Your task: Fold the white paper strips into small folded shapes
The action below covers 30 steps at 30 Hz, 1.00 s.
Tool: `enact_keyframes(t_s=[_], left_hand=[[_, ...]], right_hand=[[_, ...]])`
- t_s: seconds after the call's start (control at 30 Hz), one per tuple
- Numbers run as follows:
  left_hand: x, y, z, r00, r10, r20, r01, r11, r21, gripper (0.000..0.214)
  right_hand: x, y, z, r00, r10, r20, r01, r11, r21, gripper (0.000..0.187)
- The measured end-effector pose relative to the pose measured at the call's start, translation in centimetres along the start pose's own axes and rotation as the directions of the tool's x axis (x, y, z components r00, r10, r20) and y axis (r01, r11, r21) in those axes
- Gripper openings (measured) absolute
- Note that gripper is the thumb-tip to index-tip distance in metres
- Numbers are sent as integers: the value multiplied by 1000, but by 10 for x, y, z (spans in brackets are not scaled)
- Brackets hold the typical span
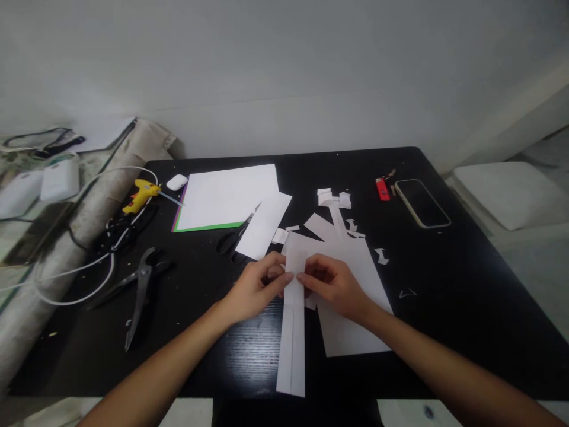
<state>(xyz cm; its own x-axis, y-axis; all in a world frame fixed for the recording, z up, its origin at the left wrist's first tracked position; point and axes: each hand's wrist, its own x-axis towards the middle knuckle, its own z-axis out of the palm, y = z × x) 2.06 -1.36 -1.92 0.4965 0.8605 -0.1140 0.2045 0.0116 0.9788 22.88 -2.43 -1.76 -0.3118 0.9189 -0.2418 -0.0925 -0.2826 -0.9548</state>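
A long folded white paper strip (292, 332) hangs between my two hands, its lower end toward the table's front edge. My left hand (260, 284) pinches its left edge near the top, thumb on the front face. On the opposite edge, my right hand (335, 283) pinches it with thumb and fingers. A lengthwise crease or slit shows along the lower half. Behind my right hand lies a white paper sheet (351, 332). Beyond it rests a paper piece with small folded ends (338, 222). Fingers behind the strip are partly hidden.
On the black table (444, 332) lie a paper stack (226, 196), a loose paper piece (267, 225) over scissors (226, 243), pliers (143, 279), a yellow glue gun (141, 196), a red lighter (382, 188) and a phone (422, 203). Paper scraps (381, 256) are scattered about.
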Motion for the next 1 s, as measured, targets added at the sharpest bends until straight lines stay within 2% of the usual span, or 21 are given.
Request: enact_keyframes(t_s=[0.13,0.33,0.57,0.7,0.87,1.0], left_hand=[[2,0,-1,999,19,-39,-22,997,-68,18],[4,-1,1,995,25,-101,-37,991,-126,16],[3,-2,0,998,22,-52,-24,999,-47,23],[3,-3,0,1000,6,-3,-6,992,-129,19],[3,2,0,1000,-8,-9,7,989,-149,15],[2,4,0,999,-30,-18,27,990,-140,14]], right_hand=[[-2,-1,2,1000,-5,-2,5,1000,17,24],[-3,-1,3,997,12,75,-14,999,35,32],[0,4,2,999,35,35,-37,997,71,29],[1,3,2,999,45,4,-45,996,76,27],[-1,-1,3,996,73,53,-79,991,106,28],[-3,-1,4,997,56,54,-61,995,79,28]])
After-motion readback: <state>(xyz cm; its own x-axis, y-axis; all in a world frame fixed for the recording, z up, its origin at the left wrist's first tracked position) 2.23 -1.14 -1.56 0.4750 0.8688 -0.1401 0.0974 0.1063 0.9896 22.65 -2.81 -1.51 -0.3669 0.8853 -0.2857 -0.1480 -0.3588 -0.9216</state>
